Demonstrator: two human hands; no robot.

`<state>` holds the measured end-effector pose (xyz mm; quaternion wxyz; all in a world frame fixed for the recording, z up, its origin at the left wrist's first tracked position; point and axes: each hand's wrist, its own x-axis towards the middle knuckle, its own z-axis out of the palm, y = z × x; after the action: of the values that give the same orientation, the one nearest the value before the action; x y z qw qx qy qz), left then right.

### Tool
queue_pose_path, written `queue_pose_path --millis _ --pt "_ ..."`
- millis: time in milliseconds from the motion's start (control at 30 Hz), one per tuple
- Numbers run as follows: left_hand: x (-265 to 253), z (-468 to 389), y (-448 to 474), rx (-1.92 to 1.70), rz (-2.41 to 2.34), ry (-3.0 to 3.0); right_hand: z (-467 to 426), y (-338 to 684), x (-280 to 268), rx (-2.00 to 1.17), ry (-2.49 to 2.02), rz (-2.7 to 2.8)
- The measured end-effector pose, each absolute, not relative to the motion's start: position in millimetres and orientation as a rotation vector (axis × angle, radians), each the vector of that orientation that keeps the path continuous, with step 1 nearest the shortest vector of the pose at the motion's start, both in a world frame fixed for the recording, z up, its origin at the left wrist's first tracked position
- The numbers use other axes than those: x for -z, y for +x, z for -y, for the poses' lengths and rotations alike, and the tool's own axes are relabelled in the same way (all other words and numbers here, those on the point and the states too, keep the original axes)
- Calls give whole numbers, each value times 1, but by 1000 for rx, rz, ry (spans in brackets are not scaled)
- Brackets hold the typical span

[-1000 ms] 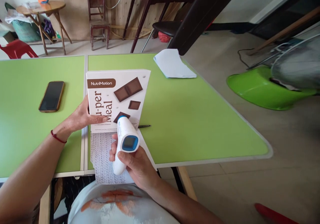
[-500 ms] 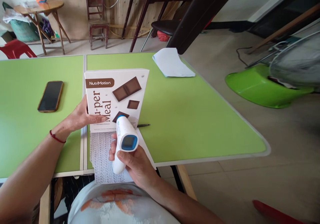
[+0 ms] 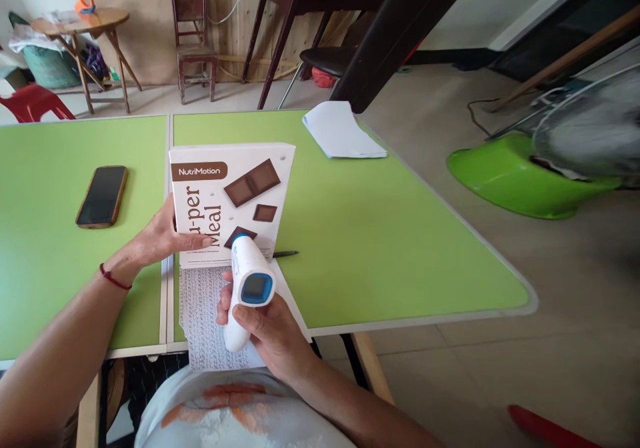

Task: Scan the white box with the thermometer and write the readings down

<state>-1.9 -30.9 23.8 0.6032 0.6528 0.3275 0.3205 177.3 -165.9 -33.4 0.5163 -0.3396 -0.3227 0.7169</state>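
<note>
A green table (image 3: 380,235) carries a white box (image 3: 230,201) printed with chocolate squares, standing upright near the front edge on a printed sheet (image 3: 205,315), with a phone (image 3: 103,195) well apart to its left and a folded white paper (image 3: 343,131) toward the far right corner. The left hand (image 3: 160,238) steadies the box, its fingers (image 3: 197,240) pressed flat against the front face, not closed around it. The right hand (image 3: 273,331) has its fingers wrapped around a white and blue thermometer (image 3: 247,288), whose tip sits just in front of the box's lower edge, beside a pen (image 3: 286,254).
</note>
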Motion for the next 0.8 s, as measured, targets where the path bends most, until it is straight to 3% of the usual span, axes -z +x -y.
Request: queue_pose_path --millis 800 --pt "-24 31 -1 -749 -753 1488 166 178 36 -1736 -820 783"
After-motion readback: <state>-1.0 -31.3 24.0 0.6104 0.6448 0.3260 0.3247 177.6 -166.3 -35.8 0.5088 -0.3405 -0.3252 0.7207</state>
